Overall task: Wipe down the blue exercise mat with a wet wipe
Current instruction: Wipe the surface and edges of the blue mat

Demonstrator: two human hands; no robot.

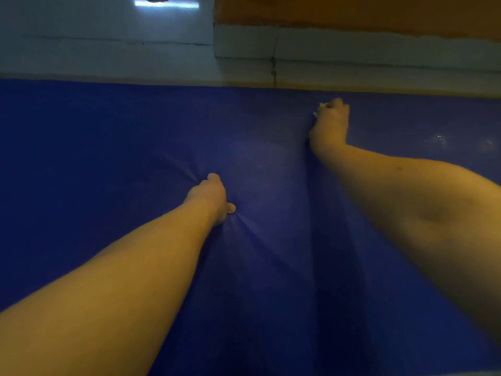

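The blue exercise mat [108, 164] fills most of the head view, lying flat with creases near its middle. My left hand [211, 198] presses down on the mat at the centre, its fingers tucked under and out of sight, the mat dimpling around it. My right hand [330, 123] reaches to the mat's far edge and holds a white wet wipe [320, 108], of which only small bits show past the fingers. The wipe lies against the mat surface.
Beyond the mat's far edge runs a white tiled floor [108, 58] with a white skirting [352, 47] and an orange wall [352, 9] at the back right. Wet sheen marks [439, 139] show on the mat's right part.
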